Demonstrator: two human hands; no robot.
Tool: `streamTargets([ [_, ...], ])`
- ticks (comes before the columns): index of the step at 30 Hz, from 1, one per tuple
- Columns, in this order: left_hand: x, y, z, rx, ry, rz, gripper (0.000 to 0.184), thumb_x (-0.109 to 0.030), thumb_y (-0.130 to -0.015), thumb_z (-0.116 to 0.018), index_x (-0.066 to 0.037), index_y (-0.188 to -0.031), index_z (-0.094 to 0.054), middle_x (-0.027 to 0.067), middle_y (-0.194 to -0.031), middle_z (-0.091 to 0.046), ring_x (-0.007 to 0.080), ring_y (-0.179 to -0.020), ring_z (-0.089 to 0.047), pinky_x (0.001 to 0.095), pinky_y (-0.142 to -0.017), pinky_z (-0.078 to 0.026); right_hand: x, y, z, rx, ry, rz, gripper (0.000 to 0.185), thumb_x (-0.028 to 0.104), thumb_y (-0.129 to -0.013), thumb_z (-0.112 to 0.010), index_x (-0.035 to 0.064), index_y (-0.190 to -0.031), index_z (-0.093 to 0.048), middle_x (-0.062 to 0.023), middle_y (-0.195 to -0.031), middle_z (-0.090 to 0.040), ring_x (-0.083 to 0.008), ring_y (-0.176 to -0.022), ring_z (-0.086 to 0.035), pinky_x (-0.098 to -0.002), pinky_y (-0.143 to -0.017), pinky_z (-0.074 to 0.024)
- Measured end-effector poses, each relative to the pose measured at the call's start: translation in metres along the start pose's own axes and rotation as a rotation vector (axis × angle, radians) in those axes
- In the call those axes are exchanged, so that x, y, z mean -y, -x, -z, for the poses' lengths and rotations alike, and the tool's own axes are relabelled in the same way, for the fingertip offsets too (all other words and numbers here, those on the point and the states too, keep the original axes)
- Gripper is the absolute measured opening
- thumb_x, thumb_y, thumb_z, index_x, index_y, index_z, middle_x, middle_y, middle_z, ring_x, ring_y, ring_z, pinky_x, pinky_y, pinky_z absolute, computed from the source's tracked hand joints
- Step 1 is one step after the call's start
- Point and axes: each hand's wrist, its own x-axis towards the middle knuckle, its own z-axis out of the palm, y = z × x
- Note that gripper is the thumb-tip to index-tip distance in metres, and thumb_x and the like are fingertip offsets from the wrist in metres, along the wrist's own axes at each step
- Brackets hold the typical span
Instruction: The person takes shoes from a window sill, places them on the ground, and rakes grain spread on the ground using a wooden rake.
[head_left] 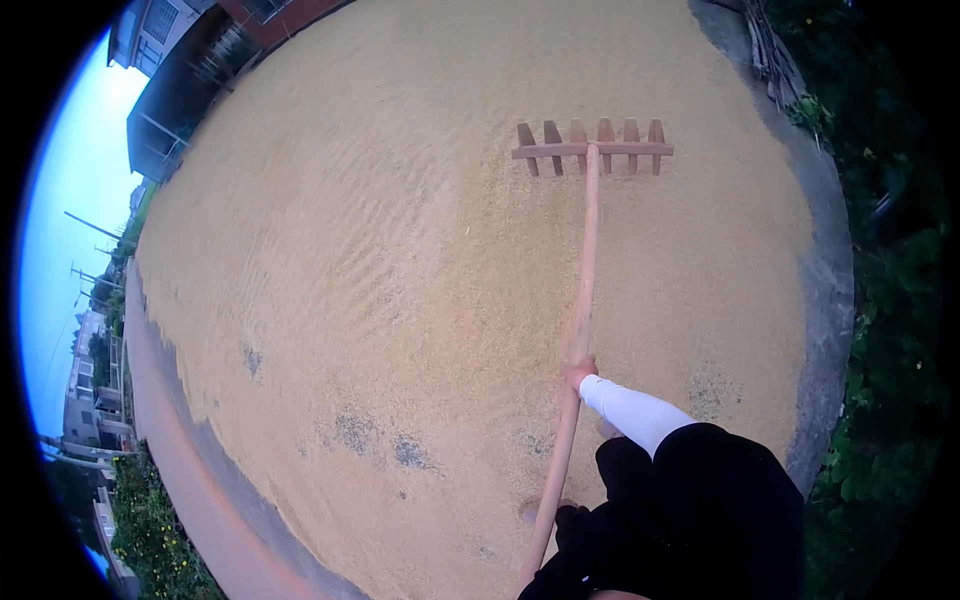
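Observation:
My right hand (580,373), at the end of a white sleeve, is closed around the long wooden handle of a rake (588,260). The handle runs from the bottom edge up to a crossbar with several flat wooden teeth, which rests on a wide layer of pale yellow grain (400,250). My left hand is not visible; only a bit of skin shows at the bottom edge. Shallow ridges mark the grain left of the rake, and dark ground shows through in thin patches lower down.
Grey paving (828,290) and green plants (895,330) border the grain at right, with sticks (768,50) at top right. A paved road (180,440), bushes (160,520), poles and buildings lie at left. My feet and dark clothing are low in view.

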Motion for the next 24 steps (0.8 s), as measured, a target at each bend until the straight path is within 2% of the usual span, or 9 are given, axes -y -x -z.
streamTargets([
  [3,-0.145,-0.102,0.011,-0.053,-0.036,-0.34,0.052,-0.047,-0.058,-0.065,-0.002,-0.083,-0.056,0.0165,-0.069,-0.059,0.0301,-0.066,-0.059,0.0377,-0.061,-0.046,0.072,-0.023,0.057,-0.074,0.055,0.075,0.057,0.011,-0.064,-0.06,-0.0044,-0.108,-0.028,-0.0244,-0.094,-0.053,-0.0338,-0.087,-0.055,-0.0373,-0.074,-0.0465],
  [4,-0.215,-0.13,0.033,0.064,0.099,-0.354,0.053,-0.043,-0.06,-0.066,0.001,-0.088,-0.053,0.0159,-0.068,-0.059,0.0288,-0.063,-0.059,0.0365,-0.061,-0.046,0.082,-0.034,0.071,-0.098,0.128,0.121,0.056,0.01,-0.064,-0.06,-0.0043,-0.108,-0.028,-0.0243,-0.095,-0.053,-0.0339,-0.087,-0.055,-0.0372,-0.074,-0.0463],
  [6,-0.348,-0.148,0.087,0.116,0.291,-0.645,0.046,-0.026,-0.064,-0.067,0.002,-0.093,-0.043,0.0092,-0.061,-0.054,0.0144,-0.045,-0.053,0.0272,-0.043,-0.046,0.096,-0.073,0.086,-0.144,0.058,0.134,0.054,0.008,-0.065,-0.058,-0.0053,-0.108,-0.027,-0.024,-0.094,-0.053,-0.0339,-0.085,-0.056,-0.0367,-0.075,-0.0463],
  [9,-0.497,-0.166,0.122,0.358,0.537,-0.655,0.029,-0.012,-0.068,-0.059,0.001,-0.085,-0.04,0.0082,-0.059,-0.05,0.0154,-0.043,-0.05,0.0274,-0.037,-0.044,0.149,-0.095,0.146,-0.208,0.095,0.16,0.049,0.007,-0.066,-0.058,-0.0045,-0.104,-0.03,-0.0235,-0.094,-0.053,-0.0317,-0.082,-0.057,-0.0359,-0.069,-0.0492],
  [11,-0.535,-0.151,0.114,0.255,0.403,-0.659,0.024,-0.008,-0.068,-0.055,0.001,-0.083,-0.039,0.0081,-0.058,-0.05,0.0161,-0.042,-0.05,0.028,-0.036,-0.043,0.169,-0.106,0.181,-0.167,0.252,0.107,0.054,0.011,-0.067,-0.059,-0.0056,-0.107,-0.028,-0.0215,-0.094,-0.054,-0.0323,-0.085,-0.057,-0.0384,-0.071,-0.0487],
  [16,-0.433,-0.143,0.013,0.135,0.34,-0.62,0.032,-0.013,-0.065,-0.056,0.002,-0.09,-0.042,0.0164,-0.062,-0.056,0.0218,-0.049,-0.058,0.0313,-0.046,-0.047,0.079,-0.095,0.155,-0.13,0.685,-0.019,0.074,0.015,-0.064,-0.061,-0.0124,-0.114,-0.014,-0.0247,-0.098,-0.05,-0.0285,-0.093,-0.054,-0.0369,-0.079,-0.0444],
  [20,-0.314,-0.06,-0.001,0.162,0.328,-0.494,0.032,-0.013,-0.063,-0.057,0.0,-0.089,-0.042,0.0112,-0.061,-0.054,0.0197,-0.048,-0.055,0.0304,-0.046,-0.047,0.038,-0.021,0.138,-0.063,0.815,-0.046,0.07,0.01,-0.066,-0.058,-0.0127,-0.115,-0.013,-0.0247,-0.098,-0.051,-0.0312,-0.092,-0.054,-0.037,-0.075,-0.0461],
  [22,-0.252,-0.014,-0.023,0.136,0.286,-0.515,0.03,-0.015,-0.065,-0.056,-0.001,-0.088,-0.042,0.0148,-0.06,-0.054,0.024,-0.05,-0.057,0.0341,-0.048,-0.047,0.012,0.007,0.135,0.005,0.876,-0.013,0.072,0.011,-0.066,-0.057,-0.0135,-0.116,-0.011,-0.0249,-0.098,-0.051,-0.0309,-0.094,-0.053,-0.0369,-0.076,-0.0456],
  [24,-0.16,0.002,-0.088,0.01,0.299,-0.567,0.03,-0.016,-0.065,-0.056,-0.001,-0.088,-0.042,0.0171,-0.061,-0.055,0.0293,-0.059,-0.058,0.0373,-0.055,-0.046,-0.036,0.014,0.12,0.251,1.453,0.138,0.076,0.011,-0.066,-0.057,-0.0132,-0.117,-0.007,-0.0259,-0.099,-0.05,-0.0308,-0.094,-0.054,-0.0363,-0.076,-0.0456],
])
